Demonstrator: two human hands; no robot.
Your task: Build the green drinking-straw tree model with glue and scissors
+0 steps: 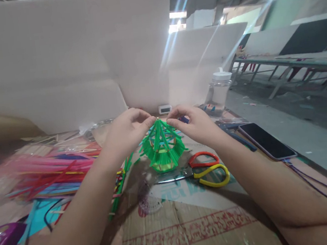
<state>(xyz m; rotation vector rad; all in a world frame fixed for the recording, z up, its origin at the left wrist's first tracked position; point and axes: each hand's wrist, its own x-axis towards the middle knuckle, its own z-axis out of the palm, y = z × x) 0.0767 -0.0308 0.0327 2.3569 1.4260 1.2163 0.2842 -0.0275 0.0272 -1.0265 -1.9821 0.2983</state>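
Note:
A small green craft model (162,150) of thin strips stands on the cardboard, with a pointed cone top and a flared, pleated skirt lower down. My left hand (133,128) is closed in a pinch just left of its peak. On the peak's right side, my right hand (193,122) pinches too, thumb and forefinger together. Both sets of fingertips are at or very near the green strips; anything between them is too small to make out. In front of the model lie scissors (211,172) with one red and one yellow handle loop, blades pointing left.
Pink, red and blue strips (67,166) are heaped at left, near a purple tool (5,241). Printed cardboard (183,235) covers the front. A phone (267,140) with a cord lies right, behind it a lidded plastic bottle (221,87). White boards (68,50) stand behind a small digital display (165,109).

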